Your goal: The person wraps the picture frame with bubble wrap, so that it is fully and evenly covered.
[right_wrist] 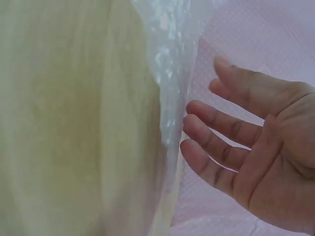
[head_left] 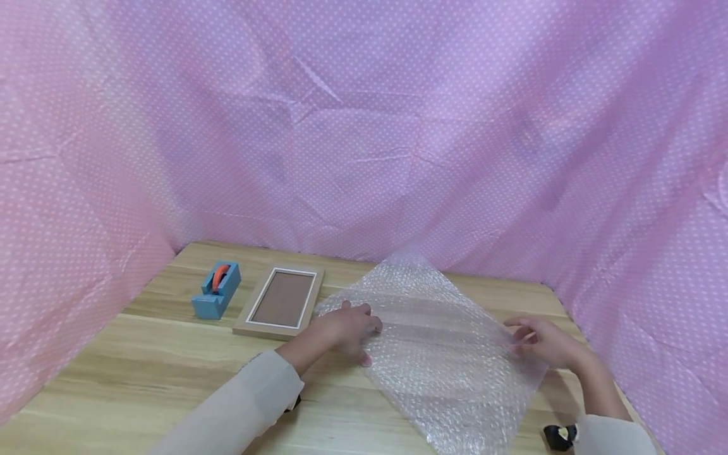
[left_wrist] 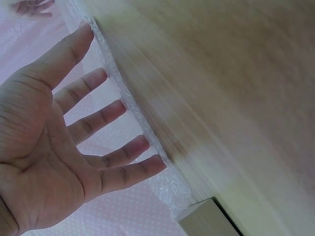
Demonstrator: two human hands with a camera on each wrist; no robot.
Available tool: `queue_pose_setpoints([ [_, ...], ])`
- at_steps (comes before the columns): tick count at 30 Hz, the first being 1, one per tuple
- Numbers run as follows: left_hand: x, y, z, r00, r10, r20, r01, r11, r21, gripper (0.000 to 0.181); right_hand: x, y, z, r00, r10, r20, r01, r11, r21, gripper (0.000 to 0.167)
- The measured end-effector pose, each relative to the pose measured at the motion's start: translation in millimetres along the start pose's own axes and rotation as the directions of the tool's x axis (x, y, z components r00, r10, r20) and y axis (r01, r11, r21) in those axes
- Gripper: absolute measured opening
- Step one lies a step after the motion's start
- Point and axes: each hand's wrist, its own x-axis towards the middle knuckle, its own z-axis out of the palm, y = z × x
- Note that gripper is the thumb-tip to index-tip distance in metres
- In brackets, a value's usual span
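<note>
A clear sheet of bubble wrap lies turned cornerwise on the wooden table, its far corner reaching the back edge. Over its left side is my left hand, the fingers spread and extended. In the left wrist view the fingertips come close to the sheet's edge; whether they touch it I cannot tell. At the sheet's right edge is my right hand, fingers loosely bent. The right wrist view has its fingertips beside the wrap with nothing pinched between them.
A wooden picture frame with a brown panel lies just left of the wrap. Farther left stands a blue tape dispenser with an orange roll core. Pink dotted cloth hangs around the wooden table.
</note>
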Motion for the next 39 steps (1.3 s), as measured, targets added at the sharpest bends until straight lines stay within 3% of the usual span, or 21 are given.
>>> queue_pose_setpoints([
  [7, 1.0, -1.8, 2.3, 1.0, -0.004, 0.009, 0.004, 1.0, 0.003, 0.067, -14.8, 16, 2, 0.999, -0.032, 0.024, 0.03, 0.995, 0.099, 0.053],
  [14, -3.1, -2.1, 0.9, 0.999, -0.027, 0.03, 0.025, 0.999, 0.043, 0.067, -17.9, 26, 5, 0.992, -0.124, -0.019, 0.125, 0.991, 0.051, 0.05],
  [17, -4.1, -2.7, -0.5, 0.999, -0.004, 0.044, 0.002, 0.999, 0.05, 0.065, -18.9, 29, 7, 0.993, -0.12, -0.006, 0.12, 0.992, 0.043, 0.052],
  [21, -3.3, -13.5, -4.9, 0.997, 0.072, 0.03, -0.073, 0.996, 0.058, 0.052, -19.2, 33, 12, 0.994, -0.112, -0.01, 0.112, 0.993, 0.045, 0.053],
  [24, -2.5, -30.8, -13.0, 0.996, 0.088, -0.006, -0.087, 0.996, 0.032, 0.049, -18.4, 33, 15, 0.993, -0.113, -0.02, 0.114, 0.992, 0.046, 0.053],
  [29, -9.5, -68.2, -30.8, 0.999, 0.02, -0.037, -0.023, 0.997, -0.07, 0.055, -19.3, 30, 17, 0.999, -0.037, 0.002, 0.037, 0.993, 0.111, 0.055],
  [34, -19.4, -116.6, -46.6, 0.994, 0.008, -0.111, -0.015, 0.998, -0.065, 0.053, -20.9, 27, 16, 1.0, 0.022, 0.011, -0.023, 0.992, 0.128, 0.057],
  [39, -29.1, -165.2, -56.3, 0.981, 0.007, -0.193, -0.025, 0.995, -0.094, 0.051, -19.4, 25, 15, 1.0, 0.024, 0.0, -0.024, 0.995, 0.1, 0.057],
])
